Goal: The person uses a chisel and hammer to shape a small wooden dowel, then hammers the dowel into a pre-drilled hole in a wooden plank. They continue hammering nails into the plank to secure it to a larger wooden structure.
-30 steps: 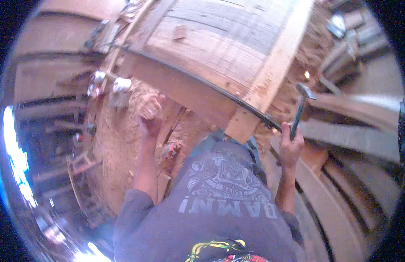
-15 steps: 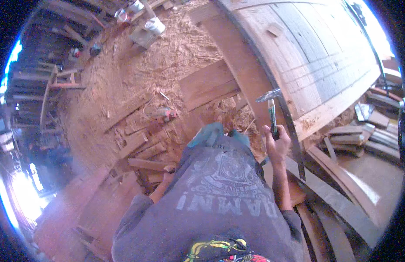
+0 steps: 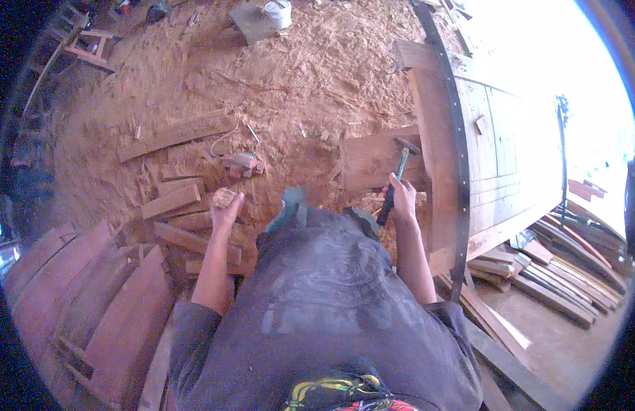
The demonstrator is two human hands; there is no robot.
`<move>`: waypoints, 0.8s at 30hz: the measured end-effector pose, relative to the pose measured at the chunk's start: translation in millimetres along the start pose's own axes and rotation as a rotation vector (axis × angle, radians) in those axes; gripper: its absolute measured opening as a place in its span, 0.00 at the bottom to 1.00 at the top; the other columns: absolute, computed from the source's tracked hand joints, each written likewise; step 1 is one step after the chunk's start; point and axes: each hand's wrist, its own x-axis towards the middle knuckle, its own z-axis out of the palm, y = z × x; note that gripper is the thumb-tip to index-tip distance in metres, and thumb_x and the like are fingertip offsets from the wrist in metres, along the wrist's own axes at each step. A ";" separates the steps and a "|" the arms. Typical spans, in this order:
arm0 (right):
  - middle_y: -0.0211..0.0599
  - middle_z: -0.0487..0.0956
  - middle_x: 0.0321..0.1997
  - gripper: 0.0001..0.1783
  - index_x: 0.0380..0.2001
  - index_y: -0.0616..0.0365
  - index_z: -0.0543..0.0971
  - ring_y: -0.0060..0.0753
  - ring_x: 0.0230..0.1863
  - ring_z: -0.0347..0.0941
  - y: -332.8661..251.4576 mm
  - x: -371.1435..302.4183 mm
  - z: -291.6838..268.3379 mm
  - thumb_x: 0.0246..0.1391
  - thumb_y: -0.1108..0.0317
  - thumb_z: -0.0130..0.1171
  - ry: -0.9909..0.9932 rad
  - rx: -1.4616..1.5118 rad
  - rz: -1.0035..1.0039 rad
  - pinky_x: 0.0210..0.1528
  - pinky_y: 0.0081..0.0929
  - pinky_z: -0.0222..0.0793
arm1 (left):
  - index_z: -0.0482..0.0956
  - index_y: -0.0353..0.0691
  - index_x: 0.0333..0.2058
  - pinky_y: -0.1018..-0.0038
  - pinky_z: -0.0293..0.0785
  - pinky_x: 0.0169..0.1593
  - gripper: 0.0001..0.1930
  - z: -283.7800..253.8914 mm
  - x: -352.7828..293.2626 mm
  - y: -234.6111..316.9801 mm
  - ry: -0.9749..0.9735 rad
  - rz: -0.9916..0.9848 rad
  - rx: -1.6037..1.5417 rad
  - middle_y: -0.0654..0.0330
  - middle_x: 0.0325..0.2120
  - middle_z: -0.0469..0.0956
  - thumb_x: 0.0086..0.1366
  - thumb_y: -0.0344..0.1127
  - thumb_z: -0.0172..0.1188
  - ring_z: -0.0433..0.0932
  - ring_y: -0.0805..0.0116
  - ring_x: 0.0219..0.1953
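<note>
My right hand (image 3: 402, 197) is wrapped round the dark grip of a hammer (image 3: 404, 162). Its metal head points away from me, above a brown board on the ground and beside the wooden workbench (image 3: 502, 198). Off to the left, my left hand (image 3: 226, 214) is closed on a small tan piece (image 3: 225, 198) that looks like wood. Loose wood offcuts (image 3: 172, 202) lie below and beside that hand. A red power tool (image 3: 243, 164) with a cord rests on the ground just beyond it.
Sawdust and shavings cover the ground (image 3: 297, 89). A white bucket (image 3: 278, 14) stands far ahead. Wide reddish boards (image 3: 118, 308) lean at the lower left. Stacked planks (image 3: 557, 281) lie at the right, past the bench with its dark metal edge strip (image 3: 461, 164).
My view has turned and shifted, so the bench sits farther right. My left hand has come up and forward from beside my body. The hammer, still in my right hand, is now lower and tilted.
</note>
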 end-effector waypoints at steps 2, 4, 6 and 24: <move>0.31 0.76 0.26 0.14 0.38 0.62 0.77 0.26 0.24 0.75 5.7 -0.2 17.0 0.65 0.61 0.68 0.030 -0.008 0.024 0.27 0.26 0.73 | 0.83 0.37 0.43 0.66 0.78 0.52 0.23 -26.1 -0.9 14.2 0.031 -0.110 -0.061 0.60 0.44 0.84 0.58 0.45 0.80 0.81 0.66 0.45; 0.32 0.78 0.26 0.16 0.38 0.62 0.79 0.27 0.23 0.75 46.3 26.6 12.2 0.65 0.59 0.67 0.145 -0.170 -0.099 0.26 0.28 0.73 | 0.83 0.37 0.41 0.67 0.78 0.50 0.18 -40.3 -9.4 16.1 0.092 -0.166 -0.124 0.62 0.42 0.84 0.60 0.42 0.79 0.81 0.68 0.43; 0.34 0.80 0.27 0.16 0.36 0.63 0.80 0.27 0.24 0.76 66.3 45.2 7.9 0.64 0.58 0.68 0.225 -0.399 -0.174 0.27 0.29 0.73 | 0.84 0.39 0.40 0.69 0.77 0.47 0.14 -49.6 -17.1 7.8 0.196 -0.162 -0.186 0.64 0.38 0.83 0.63 0.40 0.77 0.80 0.70 0.40; 0.23 0.75 0.23 0.19 0.36 0.57 0.83 0.17 0.22 0.68 -135.9 32.3 137.8 0.66 0.50 0.66 -0.055 -0.110 0.070 0.25 0.23 0.62 | 0.81 0.38 0.45 0.58 0.72 0.68 0.17 69.3 157.2 278.5 -0.442 0.899 -0.182 0.54 0.48 0.84 0.61 0.35 0.76 0.80 0.54 0.60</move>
